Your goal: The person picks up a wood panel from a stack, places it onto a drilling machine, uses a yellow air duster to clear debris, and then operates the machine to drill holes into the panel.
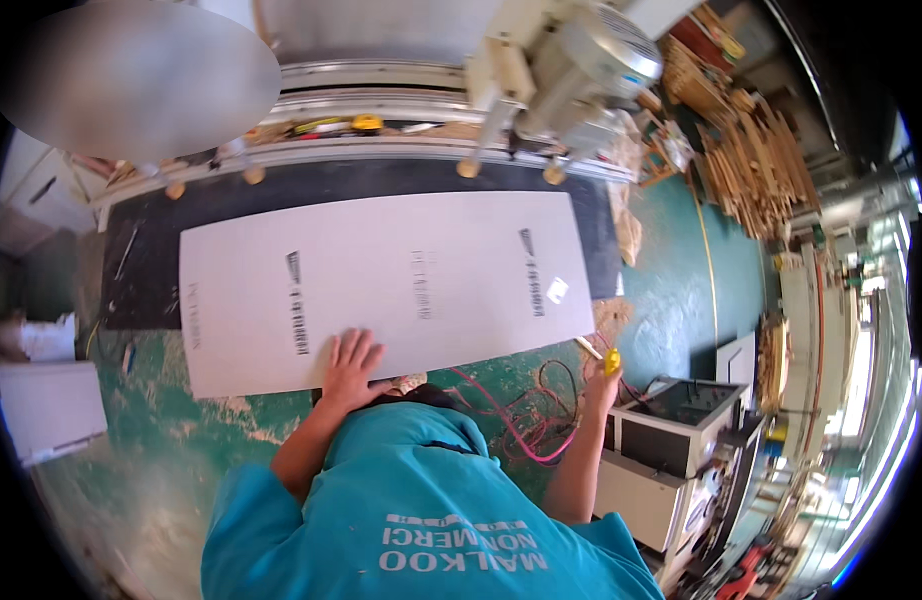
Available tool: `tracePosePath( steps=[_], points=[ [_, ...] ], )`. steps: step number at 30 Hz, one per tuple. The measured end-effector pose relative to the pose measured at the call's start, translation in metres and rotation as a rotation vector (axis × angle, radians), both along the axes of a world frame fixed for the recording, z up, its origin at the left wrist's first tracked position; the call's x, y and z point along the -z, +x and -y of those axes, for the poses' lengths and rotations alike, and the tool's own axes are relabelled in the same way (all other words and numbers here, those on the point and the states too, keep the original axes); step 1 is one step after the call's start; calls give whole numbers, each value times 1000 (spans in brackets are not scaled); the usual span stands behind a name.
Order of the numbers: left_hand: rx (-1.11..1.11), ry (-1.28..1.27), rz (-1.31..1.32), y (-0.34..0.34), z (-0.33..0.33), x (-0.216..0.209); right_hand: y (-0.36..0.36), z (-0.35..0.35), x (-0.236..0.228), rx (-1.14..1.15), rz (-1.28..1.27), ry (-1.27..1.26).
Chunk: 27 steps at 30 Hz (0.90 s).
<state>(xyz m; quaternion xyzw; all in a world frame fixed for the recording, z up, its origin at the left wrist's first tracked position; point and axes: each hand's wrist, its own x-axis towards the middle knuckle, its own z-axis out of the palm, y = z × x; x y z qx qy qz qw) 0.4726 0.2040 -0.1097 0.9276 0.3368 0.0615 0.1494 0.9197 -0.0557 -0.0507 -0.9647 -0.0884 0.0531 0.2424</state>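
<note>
A long white panel [381, 270] with dark printing lies on a black work surface [141, 270]. My left hand [353, 365] rests flat on its near edge, fingers spread and holding nothing. Off the panel's near right corner, my right hand [599, 385] is closed around a small yellow tool [611, 361]. Its exact kind is too small to make out. A short pale strip [588, 348] shows beside that hand, and I cannot tell whether it belongs to the tool.
A motor [601, 60] on a machine frame stands beyond the panel. A yellow tape measure [367, 123] sits on the ledge. Pink hose [521, 440] coils across the green floor. A cabinet [641, 490] stands at the right, with stacked wood strips [756, 170] farther off.
</note>
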Motion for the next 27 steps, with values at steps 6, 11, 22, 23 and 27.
tracePosePath(
  steps=[6, 11, 22, 23, 27],
  points=[
    [180, 397, -142, 39, 17, 17, -1, 25, -141, -816, -595, 9],
    [376, 186, -242, 54, -22, -169, 78, 90, -203, -549, -499, 423],
    [20, 572, 200, 140, -144, -300, 29, 20, -226, -808, -617, 719],
    [-14, 627, 174, 143, -154, -295, 42, 21, -193, -703, -588, 771],
    [-116, 731, 186, 164, -174, -277, 104, 61, -81, -117, -439, 248]
  ],
)
